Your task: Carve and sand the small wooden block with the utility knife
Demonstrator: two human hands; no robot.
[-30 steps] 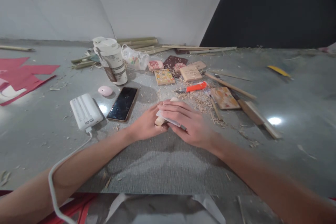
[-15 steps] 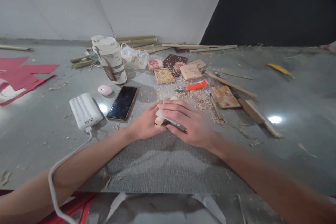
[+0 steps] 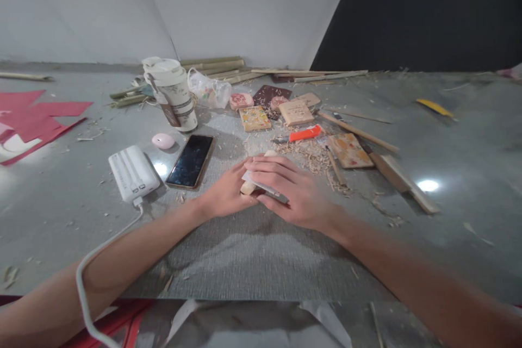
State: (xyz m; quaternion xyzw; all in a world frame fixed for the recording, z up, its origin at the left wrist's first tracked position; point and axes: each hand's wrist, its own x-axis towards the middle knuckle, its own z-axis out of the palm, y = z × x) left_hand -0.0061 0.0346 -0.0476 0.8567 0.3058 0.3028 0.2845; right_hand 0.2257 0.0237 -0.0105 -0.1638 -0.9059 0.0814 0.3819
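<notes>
My left hand [image 3: 224, 191] is closed round a small pale wooden piece [image 3: 247, 188], just above the grey mat at the centre. One rounded end of the wood shows near my left thumb, and its far end shows beyond the fingers. Over it lies my right hand [image 3: 299, 193], with its fingers pressing a folded whitish sheet of sandpaper [image 3: 261, 182] onto the wood. The fingers of both hands overlap, so the middle of the wooden piece is hidden.
Beyond my hands are wood shavings [image 3: 314, 157], an orange-handled cutter [image 3: 305, 133] and several small wooden blocks [image 3: 296, 112]. A knife [image 3: 389, 170] lies right. Left are a phone [image 3: 190, 161], a cabled power bank [image 3: 134, 174] and a tall cup [image 3: 179, 100].
Almost nothing differs. Both hands keep the same grip and place on the wooden piece and the sandpaper; the view has shifted very slightly.
</notes>
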